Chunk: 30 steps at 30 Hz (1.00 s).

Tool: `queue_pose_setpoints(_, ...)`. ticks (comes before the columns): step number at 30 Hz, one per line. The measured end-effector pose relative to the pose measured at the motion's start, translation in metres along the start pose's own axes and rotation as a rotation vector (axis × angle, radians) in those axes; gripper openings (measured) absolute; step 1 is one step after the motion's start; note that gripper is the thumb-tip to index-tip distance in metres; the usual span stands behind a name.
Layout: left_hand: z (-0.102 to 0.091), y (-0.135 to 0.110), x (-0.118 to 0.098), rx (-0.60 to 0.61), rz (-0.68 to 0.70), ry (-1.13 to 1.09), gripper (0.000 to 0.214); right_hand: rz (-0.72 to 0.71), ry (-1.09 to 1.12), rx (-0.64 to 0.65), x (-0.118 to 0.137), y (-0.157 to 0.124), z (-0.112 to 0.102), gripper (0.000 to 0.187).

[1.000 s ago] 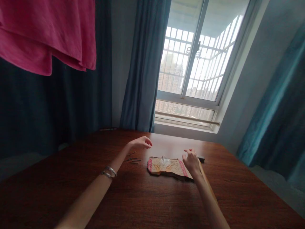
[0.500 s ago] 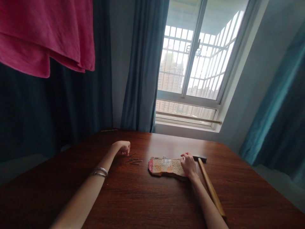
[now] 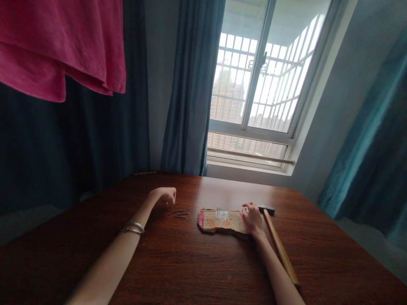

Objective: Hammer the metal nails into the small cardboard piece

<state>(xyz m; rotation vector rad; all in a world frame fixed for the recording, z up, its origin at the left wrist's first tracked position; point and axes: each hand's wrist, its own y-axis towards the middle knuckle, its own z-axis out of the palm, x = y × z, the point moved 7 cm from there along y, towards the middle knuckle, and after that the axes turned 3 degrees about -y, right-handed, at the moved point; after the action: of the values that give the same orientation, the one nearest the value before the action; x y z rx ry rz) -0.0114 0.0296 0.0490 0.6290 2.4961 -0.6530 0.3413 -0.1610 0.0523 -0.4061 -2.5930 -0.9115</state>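
Note:
A flat, rough-edged wooden board (image 3: 211,224), speckled with dark dots and pink at its left end, lies on the table. Two nails (image 3: 218,210) stand upright in it near a clear, shiny patch. Bent fingers of my right hand (image 3: 252,218) grip the board's right end. To the left, my left hand (image 3: 167,195) is closed and turned down beside several loose dark nails (image 3: 179,213); its fingertips are hidden, so I cannot tell what they hold. Just beyond my right hand lies a hammer (image 3: 280,245) with a black head and wooden handle.
The brown wooden table (image 3: 178,262) runs back to the wall below a barred window (image 3: 254,76). Blue curtains (image 3: 187,93) hang at both sides. A pink cloth (image 3: 63,46) hangs at upper left.
My left hand has shifted slightly to the right above the loose nails. My right hand, the board and the hammer stay essentially in place.

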Motion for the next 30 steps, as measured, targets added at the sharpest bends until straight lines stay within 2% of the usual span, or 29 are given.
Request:
queue_pose_setpoints(3, -0.007, -0.008, -0.052, -0.038, 0.286, -0.136, 0.016, -0.086, 0.159, -0.088, 0.021, -0.001, -0.01, 0.024)
queue_pose_setpoints(6, -0.005, -0.019, -0.108, -0.113, 0.537, -0.329, 0.023, -0.12, 0.391, -0.07, 0.048, -0.007, -0.013, 0.024)
queue_pose_setpoints(9, 0.019, -0.022, -0.149, -0.085, 0.643, -0.459, 0.025, -0.095, 0.645, 0.01, 0.073, -0.014, -0.012, 0.026)
queue_pose_setpoints(12, 0.047, -0.022, -0.174, -0.08, 0.705, -0.522, 0.023, -0.029, 0.841, 0.087, 0.088, -0.021, -0.01, 0.031)
queue_pose_setpoints(14, 0.061, -0.021, -0.184, -0.084, 0.715, -0.521, 0.023, -0.002, 0.916, 0.109, 0.092, -0.023, -0.009, 0.032)
queue_pose_setpoints(17, 0.071, -0.02, -0.189, -0.129, 0.694, -0.502, 0.025, 0.026, 0.958, 0.101, 0.091, -0.024, -0.008, 0.033)
queue_pose_setpoints(21, 0.078, -0.019, -0.191, -0.135, 0.668, -0.47, 0.028, 0.046, 0.961, 0.084, 0.086, -0.023, -0.006, 0.035)
queue_pose_setpoints(27, 0.084, -0.013, -0.194, -0.126, 0.716, -0.461, 0.025, 0.037, 0.929, 0.071, 0.081, -0.019, -0.002, 0.034)
queue_pose_setpoints(30, 0.083, -0.008, -0.195, -0.174, 0.742, -0.429, 0.023, 0.017, 0.89, 0.057, 0.073, -0.013, 0.005, 0.034)
